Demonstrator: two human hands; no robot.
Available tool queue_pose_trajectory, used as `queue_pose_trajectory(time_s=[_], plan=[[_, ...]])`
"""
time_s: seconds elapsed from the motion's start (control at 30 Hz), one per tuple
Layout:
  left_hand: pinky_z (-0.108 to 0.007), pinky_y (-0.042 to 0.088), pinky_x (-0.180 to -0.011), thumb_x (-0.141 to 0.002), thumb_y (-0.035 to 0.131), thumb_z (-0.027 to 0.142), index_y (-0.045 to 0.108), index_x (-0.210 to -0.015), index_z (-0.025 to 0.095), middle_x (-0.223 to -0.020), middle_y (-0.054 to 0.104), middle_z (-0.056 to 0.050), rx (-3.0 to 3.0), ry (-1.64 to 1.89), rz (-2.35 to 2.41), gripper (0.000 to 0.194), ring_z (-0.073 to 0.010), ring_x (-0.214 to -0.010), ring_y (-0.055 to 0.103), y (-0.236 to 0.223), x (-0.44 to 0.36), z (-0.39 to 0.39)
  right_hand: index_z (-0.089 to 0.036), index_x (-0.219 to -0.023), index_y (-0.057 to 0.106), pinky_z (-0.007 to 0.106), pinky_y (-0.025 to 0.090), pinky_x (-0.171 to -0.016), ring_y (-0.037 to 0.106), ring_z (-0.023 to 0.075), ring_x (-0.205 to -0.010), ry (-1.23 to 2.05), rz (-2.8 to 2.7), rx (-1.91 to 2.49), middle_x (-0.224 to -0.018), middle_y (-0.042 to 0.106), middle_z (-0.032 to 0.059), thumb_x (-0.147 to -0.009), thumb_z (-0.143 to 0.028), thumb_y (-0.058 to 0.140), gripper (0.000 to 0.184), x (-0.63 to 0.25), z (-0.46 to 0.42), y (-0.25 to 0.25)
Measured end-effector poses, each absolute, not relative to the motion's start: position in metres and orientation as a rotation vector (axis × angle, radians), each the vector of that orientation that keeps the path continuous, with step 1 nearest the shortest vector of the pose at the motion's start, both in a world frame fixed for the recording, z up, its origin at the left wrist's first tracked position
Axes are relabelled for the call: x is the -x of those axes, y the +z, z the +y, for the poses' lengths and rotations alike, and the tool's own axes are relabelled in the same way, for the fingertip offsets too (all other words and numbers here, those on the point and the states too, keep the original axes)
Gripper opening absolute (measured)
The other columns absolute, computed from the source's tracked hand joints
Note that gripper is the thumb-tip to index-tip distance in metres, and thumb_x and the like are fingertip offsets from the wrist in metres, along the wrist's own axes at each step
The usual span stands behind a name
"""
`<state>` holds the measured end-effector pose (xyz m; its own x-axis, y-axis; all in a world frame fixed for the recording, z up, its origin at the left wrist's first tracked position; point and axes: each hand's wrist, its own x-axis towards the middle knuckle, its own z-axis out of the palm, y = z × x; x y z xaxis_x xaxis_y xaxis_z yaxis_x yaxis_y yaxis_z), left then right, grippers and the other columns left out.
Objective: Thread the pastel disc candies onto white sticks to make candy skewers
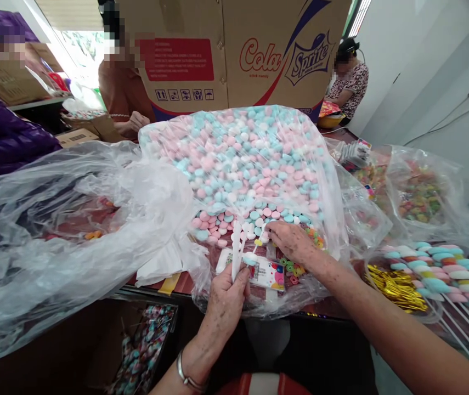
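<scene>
Our left hand (226, 295) grasps white sticks (237, 249); 1 candy skewer (258, 242) slants up and right from it toward our right hand (294, 241), nearer the tip, whose pinch we cannot tell.

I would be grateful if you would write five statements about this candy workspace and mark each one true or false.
1. The left hand holds white sticks. True.
2. The metal bracelet is on the right wrist. False: it is on the same arm as the left hand.
3. The cardboard box bears the words Cola and Sprite. True.
4. The heaped candies are all green. False: they show pink, blue and white.
5. Gold strips lie beside the skewered candies. True.
</scene>
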<state>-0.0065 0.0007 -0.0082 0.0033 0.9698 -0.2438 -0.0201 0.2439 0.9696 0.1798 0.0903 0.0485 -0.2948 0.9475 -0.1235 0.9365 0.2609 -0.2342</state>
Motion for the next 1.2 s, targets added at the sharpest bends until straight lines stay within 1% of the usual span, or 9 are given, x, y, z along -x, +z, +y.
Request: queue_pose_trajectory(time_s=[0.17,0.37,0.6,0.73,0.83,0.93,1.03,1.13,1.2], plan=[[-0.021,0.019,-0.040,-0.085,0.062,0.048,0.055,-0.067,0.018,-0.050,0.048,0.007,-1.015,1.035,1.284,0.035,-0.0059,-0.039,0.029,-0.008,0.006,0.001,-0.016,-0.102,0.063,0.028,0.036,-0.076,0.060,0.0221,-0.097,0.366,-2.486,1.892,-0.103,0.068,0.0109,-0.096,-0.018,0.044,0.020,-0.173,0.087,0.047],[-0.021,0.020,-0.040,-0.086,0.060,0.047,0.052,-0.063,0.019,-0.047,0.042,0.008,-1.052,1.032,1.267,0.037,-0.0058,-0.039,0.028,-0.003,0.007,0.001,-0.018,-0.102,0.061,0.028,0.036,-0.072,0.059,0.0197,-0.085,0.361,-2.243,1.795,-0.099,0.069,0.0072,-0.094,-0.021,0.045,0.018,-0.182,0.089,0.035],[-0.021,0.023,-0.040,-0.082,0.063,0.050,0.055,-0.062,0.019,-0.048,0.048,0.005,-1.040,1.052,1.323,0.038,-0.0076,-0.041,0.035,-0.001,0.006,0.001,-0.017,-0.095,0.065,0.027,0.039,-0.077,0.058,0.0182,-0.086,0.417,-2.146,1.596,-0.094,0.067,0.0050,-0.090,-0.015,0.048,0.018,-0.195,0.095,0.029],[-0.021,0.024,-0.041,-0.082,0.063,0.051,0.056,-0.063,0.018,-0.049,0.049,0.005,-1.040,1.055,1.326,0.039,-0.0080,-0.041,0.037,-0.003,0.005,0.001,-0.016,-0.100,0.066,0.027,0.040,-0.080,0.058,0.0180,-0.089,0.349,-2.256,1.621,-0.100,0.064,0.0080,-0.092,-0.011,0.044,0.024,-0.198,0.093,0.032],[-0.021,0.023,-0.040,-0.081,0.063,0.052,0.057,-0.066,0.018,-0.049,0.049,0.005,-1.031,1.056,1.330,0.038,-0.0076,-0.041,0.035,-0.004,0.005,0.001,-0.016,-0.105,0.065,0.027,0.040,-0.078,0.058,0.0192,-0.093,0.244,-2.406,1.679,-0.105,0.062,0.0093,-0.095,-0.014,0.042,0.026,-0.199,0.087,0.038],[-0.021,0.022,-0.040,-0.082,0.063,0.051,0.057,-0.067,0.018,-0.050,0.049,0.005,-1.034,1.048,1.325,0.037,-0.0072,-0.041,0.033,-0.004,0.005,0.001,-0.018,-0.101,0.065,0.027,0.040,-0.072,0.060,0.0204,-0.089,0.163,-2.540,1.720,-0.099,0.063,0.0081,-0.097,-0.020,0.045,0.021,-0.197,0.078,0.041],[-0.021,0.021,-0.040,-0.083,0.063,0.049,0.055,-0.064,0.018,-0.049,0.048,0.006,-1.046,1.039,1.312,0.037,-0.0071,-0.041,0.032,-0.003,0.005,0.001,-0.019,-0.099,0.065,0.027,0.040,-0.070,0.061,0.0211,-0.090,0.147,-2.647,1.700,-0.097,0.065,0.0089,-0.093,-0.013,0.047,0.021,-0.193,0.071,0.038],[-0.021,0.020,-0.041,-0.084,0.062,0.045,0.054,-0.065,0.018,-0.049,0.046,0.006,-1.078,1.020,1.301,0.034,-0.0072,-0.041,0.030,0.000,0.005,0.002,-0.018,-0.094,0.065,0.028,0.043,-0.073,0.061,0.0212,-0.091,0.249,-2.482,1.702,-0.097,0.066,0.0101,-0.089,-0.008,0.047,0.022,-0.192,0.072,0.033],[-0.021,0.020,-0.042,-0.085,0.060,0.043,0.055,-0.067,0.018,-0.049,0.046,0.007,-1.122,0.997,1.297,0.032,-0.0076,-0.042,0.030,0.003,0.005,0.002,-0.019,-0.089,0.064,0.029,0.046,-0.071,0.062,0.0197,-0.082,0.520,-2.175,1.652,-0.088,0.068,0.0067,-0.088,-0.014,0.052,0.013,-0.195,0.076,0.031]])
